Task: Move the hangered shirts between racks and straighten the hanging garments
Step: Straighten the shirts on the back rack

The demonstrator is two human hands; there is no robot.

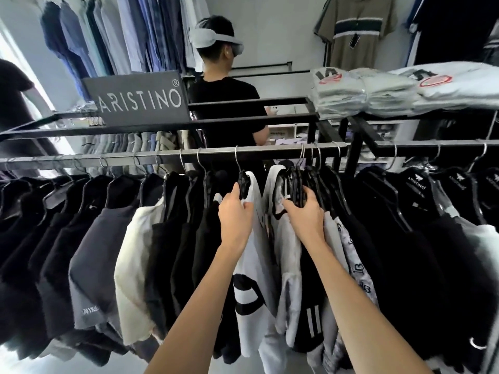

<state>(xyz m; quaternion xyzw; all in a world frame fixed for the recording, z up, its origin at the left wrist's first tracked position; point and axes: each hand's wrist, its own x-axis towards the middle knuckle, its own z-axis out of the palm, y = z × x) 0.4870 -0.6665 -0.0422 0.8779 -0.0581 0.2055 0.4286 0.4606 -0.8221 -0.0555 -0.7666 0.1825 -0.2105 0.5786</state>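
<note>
Right hand (pixel 306 211) fingertips hidden among bunched black hangers (pixel 299 182); shirt hems cut off below.

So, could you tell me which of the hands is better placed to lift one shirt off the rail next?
Probably the left hand: it grips a single black hanger carrying the white shirt. The right hand holds a bunch of hangers together, so it would first have to separate one.

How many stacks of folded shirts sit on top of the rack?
2, maybe more out of frame: one folded stack above the rail's right part, another folded stack right beside it at the picture's edge.
</note>
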